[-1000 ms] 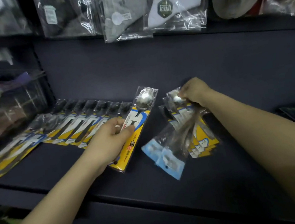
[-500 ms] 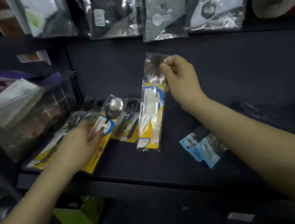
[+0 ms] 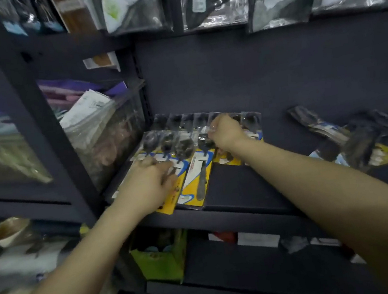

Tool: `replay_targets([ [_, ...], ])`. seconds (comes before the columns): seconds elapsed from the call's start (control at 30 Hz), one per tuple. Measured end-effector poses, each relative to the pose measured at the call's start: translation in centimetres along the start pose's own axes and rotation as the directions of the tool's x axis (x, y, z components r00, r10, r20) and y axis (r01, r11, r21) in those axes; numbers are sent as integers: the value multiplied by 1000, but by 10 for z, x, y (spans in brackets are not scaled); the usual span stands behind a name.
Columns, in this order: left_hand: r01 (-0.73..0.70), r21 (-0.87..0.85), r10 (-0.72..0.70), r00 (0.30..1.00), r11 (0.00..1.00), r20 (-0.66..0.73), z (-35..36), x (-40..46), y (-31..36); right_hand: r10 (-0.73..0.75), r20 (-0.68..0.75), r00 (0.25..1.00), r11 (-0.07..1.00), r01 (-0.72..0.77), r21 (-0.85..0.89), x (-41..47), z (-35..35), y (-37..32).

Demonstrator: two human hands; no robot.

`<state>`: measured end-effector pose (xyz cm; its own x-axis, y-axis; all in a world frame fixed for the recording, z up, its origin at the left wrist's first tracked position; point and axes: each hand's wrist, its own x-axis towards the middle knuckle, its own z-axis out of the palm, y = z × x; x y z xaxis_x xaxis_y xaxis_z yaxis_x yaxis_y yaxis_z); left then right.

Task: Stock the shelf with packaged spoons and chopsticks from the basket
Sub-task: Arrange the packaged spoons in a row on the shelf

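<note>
Right hand (image 3: 224,133) is curled and pinches the top of a spoon packet (image 3: 200,171), which lies on the dark shelf (image 3: 241,190) at the right end of the row of spoon packets (image 3: 173,149). Left hand (image 3: 147,188) rests with bent fingers on the front packets of this row; if it grips one, I cannot tell. To the right of the row, well apart, lies a loose pile of packets (image 3: 352,142), blurred.

dark shelf (image 3: 244,189) | spoon packs (image 3: 191,172) in row, left | loose packs (image 3: 352,147) right
</note>
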<state>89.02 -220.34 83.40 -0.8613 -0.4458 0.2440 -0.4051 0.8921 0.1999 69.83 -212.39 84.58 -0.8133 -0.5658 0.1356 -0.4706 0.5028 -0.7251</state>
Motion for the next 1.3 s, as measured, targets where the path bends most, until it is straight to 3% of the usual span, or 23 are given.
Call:
replay_targets([
  [0.27,-26,114,23,999,993,23,10,16,8,-1,-44,999,985,-7,-173,0,0,4],
  [0.37,-111,33,112,993,993,-32,13,18,1,-175,-68,982,943,148,-298,-24,-4,-2],
  [0.43,-258,-78,256,966,963,-34,10,9,-12,-305,60,951,901,308,-304,-56,-8,-4],
  [0.53,-372,-91,380,918,924,109,13,-11,-33,-367,330,870,807,474,-353,-104,-11,-3],
  [0.63,-344,-88,354,921,935,163,19,-18,-39,-267,481,835,754,492,-435,-118,-5,1],
  [0.77,-305,-90,316,939,948,137,19,-13,-33,-236,487,841,755,474,-452,-112,-2,1],
  [1.0,-299,-56,302,951,953,70,20,-13,-25,-266,490,830,624,535,-569,-112,-6,5],
  [1.13,-267,-113,273,961,957,41,14,-12,-32,-326,476,817,634,562,-531,-112,-9,9],
  [1.3,-283,64,282,959,957,25,16,-16,-39,-370,522,768,649,616,-447,-117,-5,9],
])
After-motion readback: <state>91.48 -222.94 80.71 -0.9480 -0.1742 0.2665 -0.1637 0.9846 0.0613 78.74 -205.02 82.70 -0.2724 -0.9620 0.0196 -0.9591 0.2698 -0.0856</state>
